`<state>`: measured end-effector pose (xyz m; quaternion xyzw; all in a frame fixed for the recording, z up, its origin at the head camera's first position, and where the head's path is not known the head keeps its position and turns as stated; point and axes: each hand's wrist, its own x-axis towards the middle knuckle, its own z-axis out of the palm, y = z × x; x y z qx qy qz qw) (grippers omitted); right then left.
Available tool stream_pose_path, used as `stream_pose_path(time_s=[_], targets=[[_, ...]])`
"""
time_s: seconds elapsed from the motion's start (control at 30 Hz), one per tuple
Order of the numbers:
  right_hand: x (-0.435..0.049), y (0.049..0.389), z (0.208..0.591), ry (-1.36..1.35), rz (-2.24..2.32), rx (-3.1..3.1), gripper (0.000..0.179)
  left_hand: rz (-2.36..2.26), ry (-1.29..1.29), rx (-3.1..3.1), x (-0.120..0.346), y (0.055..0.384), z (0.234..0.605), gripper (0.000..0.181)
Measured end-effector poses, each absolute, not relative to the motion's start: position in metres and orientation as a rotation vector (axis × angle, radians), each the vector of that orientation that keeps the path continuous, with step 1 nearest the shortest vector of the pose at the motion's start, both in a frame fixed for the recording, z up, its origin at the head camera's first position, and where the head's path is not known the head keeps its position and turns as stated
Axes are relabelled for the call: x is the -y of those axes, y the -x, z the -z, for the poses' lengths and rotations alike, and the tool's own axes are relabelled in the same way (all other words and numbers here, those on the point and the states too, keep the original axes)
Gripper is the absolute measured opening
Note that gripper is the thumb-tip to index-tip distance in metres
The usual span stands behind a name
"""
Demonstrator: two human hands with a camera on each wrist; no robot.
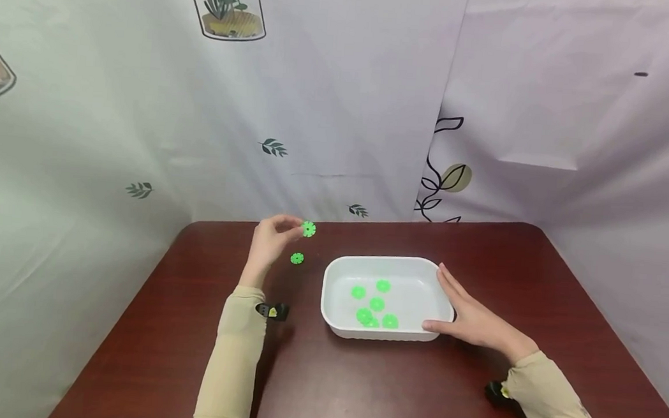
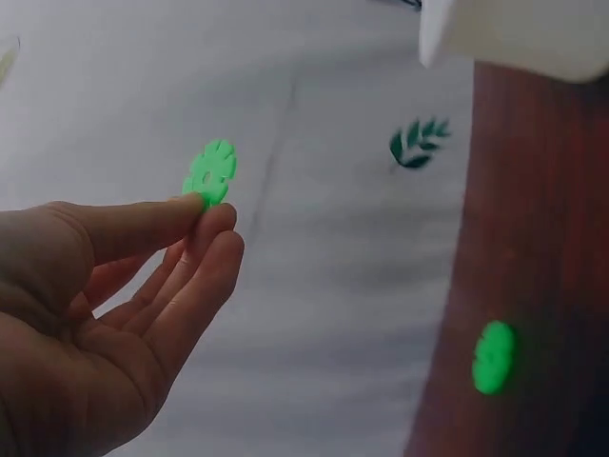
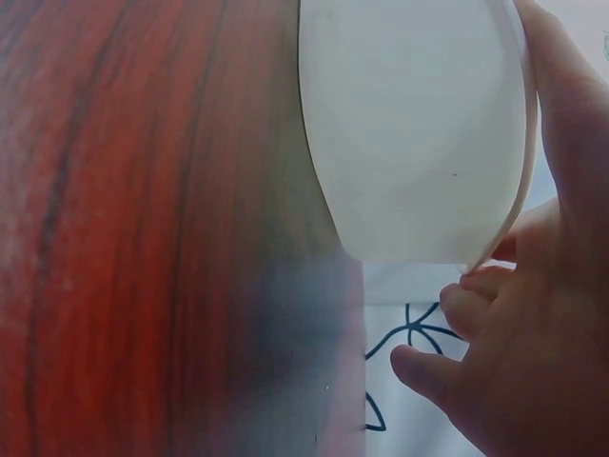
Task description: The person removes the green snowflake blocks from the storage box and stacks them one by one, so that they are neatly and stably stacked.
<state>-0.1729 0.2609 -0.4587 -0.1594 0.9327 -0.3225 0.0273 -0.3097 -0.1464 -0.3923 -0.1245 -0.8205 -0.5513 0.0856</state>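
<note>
Between thumb and fingertips, my left hand [image 1: 269, 240] pinches a green notched plastic disc [image 1: 308, 229], raised near the table's back edge. The left wrist view shows this flower-shaped disc [image 2: 211, 173] with a hole in its middle. A second green disc [image 1: 297, 258] lies on the table below that hand. To the right stands a white rectangular dish [image 1: 416, 291], with several green discs [image 1: 377, 304] lying on its bottom. My right hand [image 1: 471, 316] grips the dish's right end, thumb at the front rim and fingers at the back corner.
The dark red wooden table [image 1: 352, 389] meets a pale printed curtain [image 1: 329, 106] at its back edge. Black wrist cameras [image 1: 273, 311] sit by both sleeves.
</note>
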Motion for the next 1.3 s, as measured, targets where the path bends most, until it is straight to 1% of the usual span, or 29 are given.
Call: stream_pose_path(time_s=[0.17, 0.7, 1.0, 1.3], targets=[[-0.259, 0.173, 0.46, 0.498, 0.989, -2.874, 0.118, 1.654, 0.23, 2.495, 0.162, 0.316, 0.414, 0.018], [-0.26, 0.176, 0.458, 0.497, 0.933, -2.901, 0.117, 1.701, 0.022, 2.639, 0.172, 0.337, 0.455, 0.015], [-0.261, 0.175, 0.46, 0.497, 0.93, -2.904, 0.117, 1.69, -0.074, 2.653, 0.17, 0.341, 0.465, 0.013], [-0.262, 0.174, 0.46, 0.507, 0.947, -2.902, 0.115, 1.692, -0.11, 2.641, 0.169, 0.34, 0.467, 0.015]])
